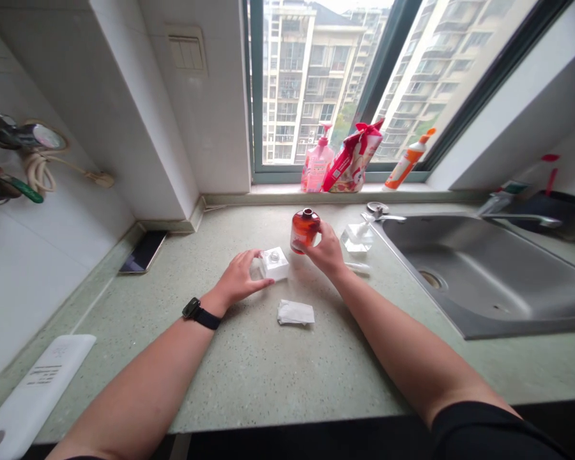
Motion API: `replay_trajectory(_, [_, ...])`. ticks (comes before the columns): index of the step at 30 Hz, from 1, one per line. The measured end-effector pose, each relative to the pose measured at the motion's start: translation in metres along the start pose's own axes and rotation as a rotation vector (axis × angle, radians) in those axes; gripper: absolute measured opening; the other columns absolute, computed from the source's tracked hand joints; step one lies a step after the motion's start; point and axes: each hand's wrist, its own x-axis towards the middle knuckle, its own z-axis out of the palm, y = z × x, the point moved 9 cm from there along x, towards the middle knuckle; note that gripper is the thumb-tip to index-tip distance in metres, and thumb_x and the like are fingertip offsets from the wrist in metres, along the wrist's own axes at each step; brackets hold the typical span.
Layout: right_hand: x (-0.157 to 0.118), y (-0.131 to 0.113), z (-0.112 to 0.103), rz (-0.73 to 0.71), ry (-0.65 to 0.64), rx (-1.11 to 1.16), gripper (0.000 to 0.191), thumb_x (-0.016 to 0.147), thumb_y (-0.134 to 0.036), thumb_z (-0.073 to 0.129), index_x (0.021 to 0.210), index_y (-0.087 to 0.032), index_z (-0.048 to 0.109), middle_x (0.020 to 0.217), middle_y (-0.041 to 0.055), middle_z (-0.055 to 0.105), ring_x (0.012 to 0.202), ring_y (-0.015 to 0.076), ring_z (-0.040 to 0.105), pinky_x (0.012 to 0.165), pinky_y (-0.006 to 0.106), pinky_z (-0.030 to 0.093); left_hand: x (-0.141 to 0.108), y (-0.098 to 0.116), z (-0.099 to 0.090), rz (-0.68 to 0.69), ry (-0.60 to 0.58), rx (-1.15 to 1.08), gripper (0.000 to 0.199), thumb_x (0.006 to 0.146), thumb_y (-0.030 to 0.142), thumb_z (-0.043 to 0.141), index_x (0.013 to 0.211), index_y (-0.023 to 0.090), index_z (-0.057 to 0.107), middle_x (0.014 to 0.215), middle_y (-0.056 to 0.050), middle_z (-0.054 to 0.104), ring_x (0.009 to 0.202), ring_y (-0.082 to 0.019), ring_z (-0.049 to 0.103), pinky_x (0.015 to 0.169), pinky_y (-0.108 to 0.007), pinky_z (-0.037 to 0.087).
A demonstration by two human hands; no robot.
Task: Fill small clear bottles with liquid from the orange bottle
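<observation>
Apparently Partway Through

At your far left, a long white slab (41, 396) with rounded corners and printed lines lies on the speckled, pale green bench (234, 383). Beyond it, a dark, glossy phone (144, 252) rests flat against the wall.

Your left hand (243, 273) is parted just enough to span the square bottle (275, 263), thumb at its near side and fingers at its far side. This one is pale and hard-edged, with a short, clear, bare neck on top. Nearer you lies a tissue (296, 312), soft, matt and folded into a flat oblong.

Just right of the square bottle, your right hand (326, 251) is curled around the side of the amber bottle (303, 231): glossy, round-shouldered and see-through, its dark mouth facing up. You hold it roughly upright; whether it touches the bench, you cannot tell from here.

So both necks are already uncovered, while the bottles remain apart and closing either is, in all likelihood, left to do. Farther right sit a slim white strip (358, 268) and a clear, blocky piece (357, 237), then the brushed steel sink (460, 268).
</observation>
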Motion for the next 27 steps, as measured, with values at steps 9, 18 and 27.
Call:
replay_trajectory(9, [-0.016,-0.012,0.001,-0.146,-0.044,-0.045,0.079,0.085,-0.064,0.078,0.149,-0.026,0.052,0.137,0.0171,0.065,0.130,0.0393,0.060,0.114,0.055,0.049,0.002,0.001,-0.003,-0.037,0.013,-0.020,0.059,0.083,0.051,0.088,0.130,0.026,0.063,0.127,-0.009,0.073,0.124,-0.035,0.069,0.112,-0.053,0.054])
replay_trajectory(18, [-0.017,-0.009,0.008,-0.167,-0.123,-0.155,0.084,0.087,-0.067,0.076,0.156,-0.027,0.050,0.148,0.0160,0.064,0.140,0.0422,0.054,0.125,0.057,0.035,0.001,0.008,-0.013,-0.034,0.046,-0.022,0.060,0.085,0.057,0.085,0.129,0.024,0.063,0.127,-0.010,0.072,0.122,-0.033,0.070,0.113,-0.051,0.053])
replay_trajectory(27, [-0.023,-0.021,0.004,-0.257,-0.041,-0.199,0.068,0.092,-0.051,0.072,0.152,-0.024,0.051,0.141,0.0172,0.067,0.133,0.0400,0.059,0.124,0.061,0.038,0.000,0.009,-0.016,0.006,0.089,-0.014,0.064,0.084,0.060,0.086,0.130,0.022,0.062,0.119,-0.009,0.073,0.115,-0.032,0.071,0.106,-0.048,0.055])
